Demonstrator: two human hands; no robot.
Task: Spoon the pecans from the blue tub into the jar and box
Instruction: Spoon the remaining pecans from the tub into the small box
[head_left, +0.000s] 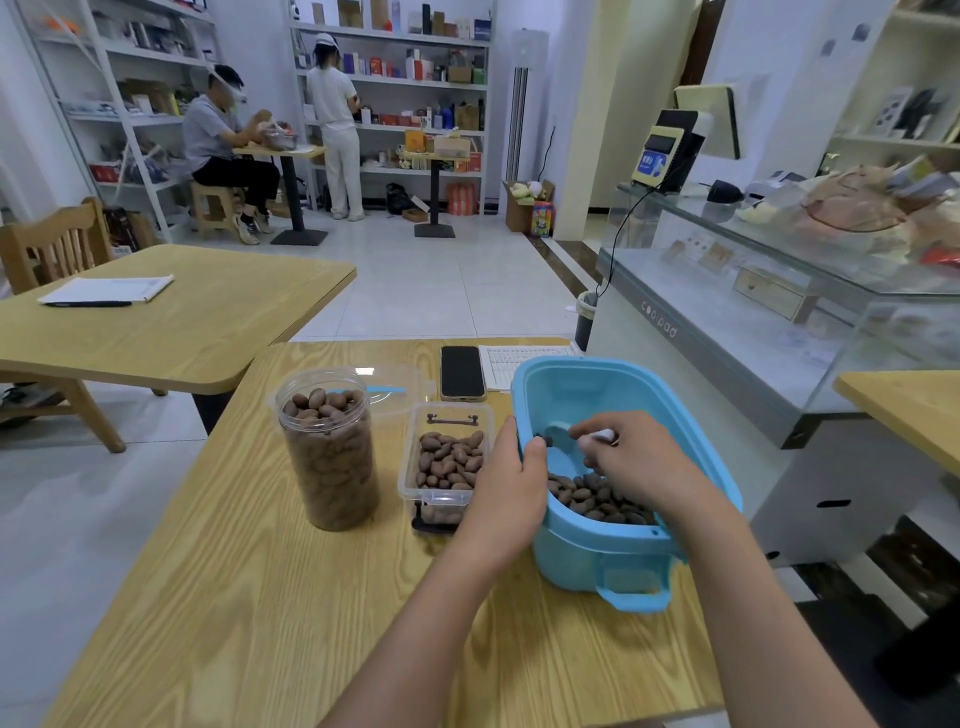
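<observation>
The blue tub stands at the right of the wooden table, with a heap of pecans in its near half. My left hand grips the tub's left rim, thumb hooked inside. Inside the tub, my right hand holds a white spoon handle above the nuts; the spoon's bowl is hidden. Left of the tub sits the clear box, partly filled with pecans. Further left, the clear jar stands upright, open and nearly full of pecans.
A clear lid lies behind the jar, a black phone and a paper sheet behind the box. A glass counter runs along the right. Another table stands to the left. Two people are at the far shelves.
</observation>
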